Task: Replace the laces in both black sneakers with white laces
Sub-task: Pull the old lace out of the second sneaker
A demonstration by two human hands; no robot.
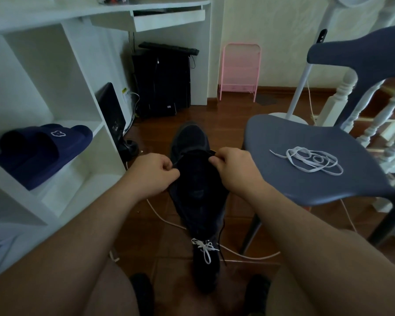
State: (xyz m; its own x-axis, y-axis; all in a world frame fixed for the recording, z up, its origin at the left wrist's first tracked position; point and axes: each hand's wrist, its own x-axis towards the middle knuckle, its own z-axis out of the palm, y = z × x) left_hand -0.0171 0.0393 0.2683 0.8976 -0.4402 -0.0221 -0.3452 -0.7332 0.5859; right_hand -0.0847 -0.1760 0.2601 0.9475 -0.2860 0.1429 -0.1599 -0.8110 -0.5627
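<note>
At the centre of the frame we hold a black sneaker [193, 176], its toe pointing toward the top of the picture. Our left hand [154, 173] pinches a dark lace end at the shoe's left edge, fingers curled. Our right hand [234, 166] pinches the shoe's collar or lace on the right side; we cannot tell which. Just below, at lower centre, a second black sneaker [206, 267] stands on the wooden floor [228, 115], a white lace [204, 246] tied across it. At right centre, a loose white lace [310, 160] lies coiled on the seat of a grey chair [283, 179]. At left, navy slippers [41, 151] rest on a white shelf [55, 201].
</note>
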